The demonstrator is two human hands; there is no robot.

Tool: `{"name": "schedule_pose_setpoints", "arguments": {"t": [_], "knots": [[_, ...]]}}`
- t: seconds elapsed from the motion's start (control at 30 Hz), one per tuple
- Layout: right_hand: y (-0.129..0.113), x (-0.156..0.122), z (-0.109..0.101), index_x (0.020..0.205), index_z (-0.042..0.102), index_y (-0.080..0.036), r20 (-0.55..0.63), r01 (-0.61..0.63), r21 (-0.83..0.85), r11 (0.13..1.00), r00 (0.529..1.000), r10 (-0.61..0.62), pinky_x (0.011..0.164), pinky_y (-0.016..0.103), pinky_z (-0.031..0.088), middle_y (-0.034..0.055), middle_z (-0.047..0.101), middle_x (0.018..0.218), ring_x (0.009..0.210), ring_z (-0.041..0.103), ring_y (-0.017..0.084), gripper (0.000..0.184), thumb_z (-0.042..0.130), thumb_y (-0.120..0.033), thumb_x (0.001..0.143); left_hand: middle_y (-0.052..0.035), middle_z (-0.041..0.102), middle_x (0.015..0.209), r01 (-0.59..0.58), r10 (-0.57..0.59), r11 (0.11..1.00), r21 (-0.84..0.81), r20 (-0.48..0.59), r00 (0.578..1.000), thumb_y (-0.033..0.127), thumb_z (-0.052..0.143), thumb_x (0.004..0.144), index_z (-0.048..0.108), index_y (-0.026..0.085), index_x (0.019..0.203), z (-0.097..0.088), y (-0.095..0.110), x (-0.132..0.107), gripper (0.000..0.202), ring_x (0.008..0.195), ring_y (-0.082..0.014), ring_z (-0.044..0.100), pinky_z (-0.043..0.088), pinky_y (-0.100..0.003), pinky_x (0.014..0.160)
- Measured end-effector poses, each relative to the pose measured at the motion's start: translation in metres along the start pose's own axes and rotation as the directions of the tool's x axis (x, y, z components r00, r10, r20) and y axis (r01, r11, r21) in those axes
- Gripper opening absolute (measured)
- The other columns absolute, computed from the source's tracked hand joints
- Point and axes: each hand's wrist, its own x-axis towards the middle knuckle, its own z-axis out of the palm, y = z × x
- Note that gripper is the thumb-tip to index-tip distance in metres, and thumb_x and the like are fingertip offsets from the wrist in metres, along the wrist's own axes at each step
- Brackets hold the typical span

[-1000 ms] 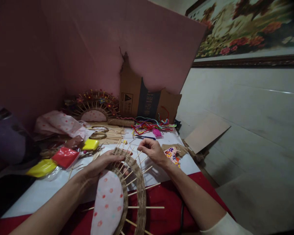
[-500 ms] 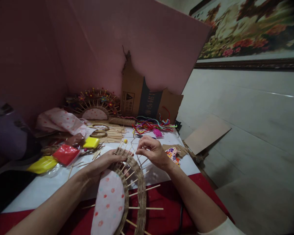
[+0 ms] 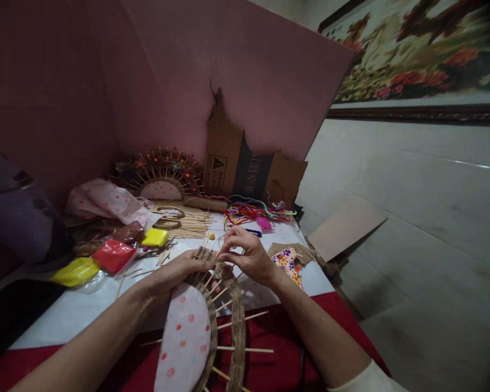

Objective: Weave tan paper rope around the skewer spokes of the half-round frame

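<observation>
A half-round craft frame [image 3: 237, 326] stands tilted in front of me, with thin sticks fanning out and brown twine woven through them in two bands. Its middle is a half disc [image 3: 184, 332] covered in white cloth with red flowers. My left hand [image 3: 188, 269] grips the upper end of the frame, thumb on the near side and fingers behind. At the outer band, my right hand [image 3: 247, 255] is closed in a pinch near the stick tips. The twine between its fingers is thin and only partly visible.
Behind lie loose sticks [image 3: 191, 222], scissors [image 3: 167, 222], a twine roll [image 3: 206, 203] and colourful pipe cleaners [image 3: 257, 209]. Clay packets, one red [image 3: 114, 256], sit at left. A finished-looking flowered fan [image 3: 161, 188] leans at the back beside torn cardboard [image 3: 253, 169]. Patterned cloth [image 3: 288, 264] lies right.
My right hand has moved slightly left and down, closer to my left hand and the top of the woven band. The left hand keeps its grip.
</observation>
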Motion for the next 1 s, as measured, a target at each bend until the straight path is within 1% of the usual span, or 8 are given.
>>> {"name": "schedule_pose_setpoints", "arguments": {"t": [0.2,0.3,0.37,0.5,0.6,0.73,0.8,1.0], "knots": [[0.008,0.005,-0.009,0.062,0.062,-0.017,0.041,-0.068,0.029,0.997,0.997,0.067,0.065,0.026,0.038,-0.0006,0.053,0.067,0.068,0.049,0.012,0.018,0.068,-0.030,0.072,-0.0074,0.066,0.070,-0.001,0.006,0.998,-0.059,0.085,0.996,0.020,0.062,0.072,0.064,0.011,0.086,-0.002,-0.001,0.000,0.016,0.058,-0.0150,0.061,0.048,-0.027,0.059],[0.017,0.007,-0.013,0.062,0.062,-0.016,0.056,-0.112,0.069,0.991,0.993,0.108,0.064,0.025,0.037,-0.0006,0.054,0.067,0.067,0.048,0.012,0.017,0.068,-0.028,0.072,-0.0073,0.067,0.075,0.000,0.008,0.996,-0.087,0.095,0.995,0.019,0.064,0.070,0.062,0.013,0.096,-0.002,-0.002,0.000,0.027,0.058,-0.0162,0.063,0.048,-0.027,0.058],[0.024,0.007,-0.014,0.063,0.061,-0.016,0.059,-0.174,0.102,0.979,0.984,0.169,0.061,0.025,0.036,-0.0010,0.054,0.066,0.063,0.047,0.011,0.017,0.068,-0.029,0.071,-0.0081,0.068,0.079,0.006,0.003,0.995,-0.101,0.090,0.996,0.019,0.066,0.069,0.060,0.014,0.103,-0.001,-0.001,0.000,0.035,0.060,-0.0171,0.064,0.049,-0.028,0.058],[0.031,0.007,-0.012,0.065,0.060,-0.015,0.121,-0.352,0.239,0.905,0.935,0.332,0.056,0.024,0.034,-0.0019,0.054,0.061,0.057,0.045,0.009,0.024,0.067,-0.038,0.069,-0.0108,0.068,0.083,0.008,-0.001,0.996,-0.093,0.072,0.997,0.019,0.067,0.068,0.060,0.012,0.103,-0.001,-0.001,0.000,0.037,0.059,-0.0176,0.065,0.049,-0.028,0.058],[0.034,0.006,-0.010,0.065,0.058,-0.014,0.160,-0.425,0.361,0.830,0.905,0.394,0.053,0.023,0.032,-0.0023,0.053,0.059,0.055,0.043,0.008,0.030,0.067,-0.042,0.069,-0.0106,0.068,0.082,0.005,0.003,0.996,-0.092,0.082,0.997,0.018,0.066,0.069,0.060,0.012,0.105,-0.001,-0.002,0.000,0.037,0.059,-0.0176,0.065,0.049,-0.028,0.057],[0.038,0.004,-0.008,0.066,0.056,-0.013,0.214,-0.489,0.507,0.710,0.869,0.446,0.048,0.021,0.025,-0.0049,0.047,0.055,0.047,0.035,0.005,0.031,0.069,-0.042,0.068,-0.0110,0.068,0.083,0.004,0.004,0.996,-0.090,0.085,0.996,0.017,0.065,0.069,0.060,0.012,0.103,-0.002,-0.002,0.001,0.035,0.058,-0.0165,0.064,0.048,-0.027,0.056],[0.040,0.002,-0.008,0.068,0.056,-0.013,0.232,-0.501,0.543,0.674,0.861,0.453,0.048,0.020,0.026,-0.0055,0.047,0.056,0.048,0.036,0.004,0.029,0.070,-0.039,0.067,-0.0113,0.068,0.084,0.000,0.009,0.996,-0.093,0.089,0.996,0.017,0.064,0.069,0.060,0.011,0.104,-0.002,-0.003,0.000,0.035,0.059,-0.0165,0.064,0.049,-0.027,0.056],[0.037,-0.002,-0.007,0.072,0.057,-0.014,0.262,-0.522,0.550,0.652,0.849,0.459,0.050,0.020,0.031,-0.0043,0.054,0.059,0.052,0.046,0.006,0.028,0.076,-0.031,0.059,-0.0108,0.068,0.084,-0.012,0.023,0.994,-0.112,0.094,0.995,0.017,0.064,0.070,0.061,0.012,0.103,-0.002,-0.004,-0.001,0.033,0.058,-0.0160,0.063,0.049,-0.027,0.056]]}}
